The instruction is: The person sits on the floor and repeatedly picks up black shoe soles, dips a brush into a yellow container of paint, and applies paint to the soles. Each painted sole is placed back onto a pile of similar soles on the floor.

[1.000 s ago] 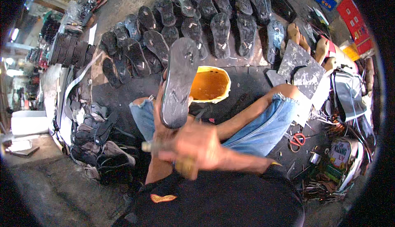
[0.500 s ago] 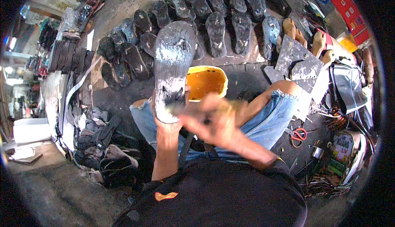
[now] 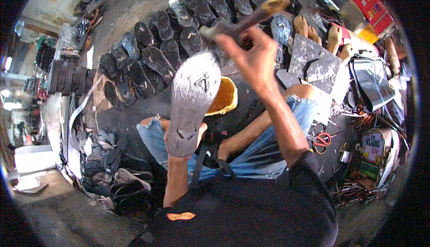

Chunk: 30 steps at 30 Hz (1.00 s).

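My left hand [image 3: 202, 132] is closed round the heel end of a dark sandal sole [image 3: 186, 112], held upright over my lap. Its toe half shines wet and pale; the heel half is a duller grey, with two small slots. Above the toe end, my right hand [image 3: 257, 58] grips a brush [image 3: 242, 25], its pale tip toward the sole and its yellow-brown end pointing up and right. Motion blurs the brush and hides whether its tip touches the sole. Just behind the sole stands a yellow tub [image 3: 230, 92] of amber liquid, partly covered by it.
Rows of dark sandal soles [image 3: 165, 25] lie beyond my knees. Orange-handled scissors [image 3: 321, 143] and a tin [image 3: 372, 150] are at the right, below patterned grey sheets [image 3: 316, 63] and wooden shoe lasts [image 3: 333, 38]. Sandal pieces [image 3: 105, 157] are heaped at the left.
My right hand has swung up and away with the brush, from the sole's heel end to above its toe. The sole has come slightly nearer, and the shine at its heel is duller.
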{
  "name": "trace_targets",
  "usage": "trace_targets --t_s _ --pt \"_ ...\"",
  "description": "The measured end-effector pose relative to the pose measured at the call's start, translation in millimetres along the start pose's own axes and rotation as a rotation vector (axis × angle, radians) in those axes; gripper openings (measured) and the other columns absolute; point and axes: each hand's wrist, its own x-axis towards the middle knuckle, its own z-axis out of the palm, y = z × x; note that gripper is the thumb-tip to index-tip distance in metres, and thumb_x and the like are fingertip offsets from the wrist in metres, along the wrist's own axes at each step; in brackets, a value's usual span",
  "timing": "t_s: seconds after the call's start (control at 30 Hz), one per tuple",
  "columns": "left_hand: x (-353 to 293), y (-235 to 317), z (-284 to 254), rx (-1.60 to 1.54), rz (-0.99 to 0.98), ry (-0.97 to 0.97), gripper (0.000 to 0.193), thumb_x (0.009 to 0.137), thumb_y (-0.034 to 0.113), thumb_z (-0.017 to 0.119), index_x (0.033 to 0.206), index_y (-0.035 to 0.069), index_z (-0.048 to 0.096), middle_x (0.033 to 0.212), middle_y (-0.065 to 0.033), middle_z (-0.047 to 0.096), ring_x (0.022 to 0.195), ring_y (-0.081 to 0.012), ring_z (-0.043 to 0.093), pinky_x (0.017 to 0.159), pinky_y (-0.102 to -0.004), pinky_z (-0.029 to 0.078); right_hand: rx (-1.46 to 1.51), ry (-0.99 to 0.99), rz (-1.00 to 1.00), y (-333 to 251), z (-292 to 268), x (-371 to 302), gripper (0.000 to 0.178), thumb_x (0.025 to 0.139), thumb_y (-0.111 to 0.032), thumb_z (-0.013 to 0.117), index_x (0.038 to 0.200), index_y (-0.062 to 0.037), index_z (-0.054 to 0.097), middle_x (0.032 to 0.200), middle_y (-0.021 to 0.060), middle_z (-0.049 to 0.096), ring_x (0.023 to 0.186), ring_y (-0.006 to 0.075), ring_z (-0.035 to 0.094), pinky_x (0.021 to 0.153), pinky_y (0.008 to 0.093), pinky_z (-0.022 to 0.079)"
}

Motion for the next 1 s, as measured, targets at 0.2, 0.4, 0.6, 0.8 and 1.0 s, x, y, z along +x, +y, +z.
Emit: trace_targets --t_s 0.2,0.4,0.6,0.8,1.0 --pt "-5 -50 45 -0.092 -0.006 0.089 0.041 0.085 0.034 0.081 0.118 0.009 0.075 0.115 -0.0048 0.077 0.107 -0.0199 0.071 0.094 -0.037 0.056 -0.037 -0.152 -0.361 4 14 -95 0.023 0.088 -0.026 0.084 0.088 -0.0061 0.074 0.077 0.0046 0.07 0.067 0.0196 0.066 0.062 0.0354 0.054" --pt "-6 -21 -2 -0.41 -0.156 0.047 0.042 0.082 0.022 0.085 0.119 0.008 0.073 0.113 -0.0053 0.077 0.101 -0.018 0.072 0.089 -0.0357 0.058 -0.14 0.02 -0.104 6 15 -41 0.028 0.082 -0.029 0.092 0.084 -0.0049 0.078 0.078 0.0091 0.077 0.063 0.0167 0.069 0.059 0.035 0.054" --pt "-7 -76 -80 -1.011 -0.308 0.39 0.034 0.099 0.025 0.065 0.125 0.003 0.068 0.12 -0.0087 0.074 0.107 -0.0199 0.07 0.093 -0.0357 0.055 -0.255 -0.013 0.053 74 10 18 0.026 0.09 -0.016 0.085 0.107 0.0029 0.077 0.096 0.0079 0.079 0.082 0.0135 0.069 0.078 0.031 0.056" --pt "81 -319 -202 -1.307 -0.244 0.594 0.033 0.105 0.013 0.059 0.135 0.0 0.058 0.121 -0.0104 0.072 0.106 -0.0205 0.07 0.092 -0.0352 0.056 -0.118 -0.049 0.179 100 22 -38 0.025 0.093 -0.011 0.082 0.108 0.0071 0.075 0.106 0.0144 0.078 0.092 0.0177 0.07 0.086 0.0335 0.057" --pt "117 -503 -108 -1.066 -0.255 0.227 0.044 0.091 0.004 0.06 0.135 0.007 0.06 0.112 -0.0042 0.074 0.093 -0.0191 0.072 0.085 -0.0367 0.059 -0.249 0.064 0.346 104 36 -98 0.036 0.093 -0.018 0.082 0.114 0.0091 0.072 0.102 0.0159 0.076 0.089 0.0234 0.071 0.084 0.037 0.058"
